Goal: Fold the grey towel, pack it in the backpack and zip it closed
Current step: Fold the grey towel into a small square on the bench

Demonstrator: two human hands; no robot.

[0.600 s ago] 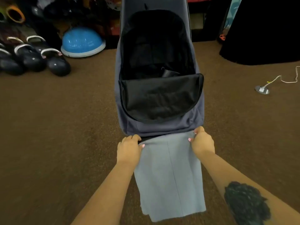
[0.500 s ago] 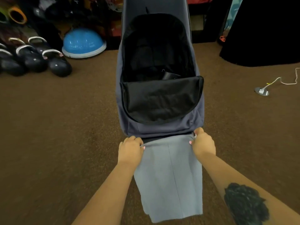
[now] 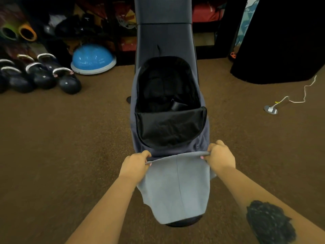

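Observation:
The grey towel (image 3: 175, 187) hangs folded between my hands, with a crease down its middle. My left hand (image 3: 135, 164) pinches its upper left corner and my right hand (image 3: 220, 156) pinches its upper right corner. The top edge is stretched level just in front of the grey backpack (image 3: 204, 136). The backpack lies on the brown carpet with its main compartment unzipped. Its black-lined flap (image 3: 168, 127) is folded down toward me, showing the dark inside.
Several black kettlebells (image 3: 44, 78) and a blue dome trainer (image 3: 93, 59) sit at the left rear. A dark bench (image 3: 165, 14) rises behind the backpack. A white cable and floor socket (image 3: 270, 109) lie on the right, beside a black draped shape (image 3: 281, 41).
Both hands have lifted the towel's top edge and drawn it a little back from the backpack's near end. The towel's lower end now hangs freer and shorter in view.

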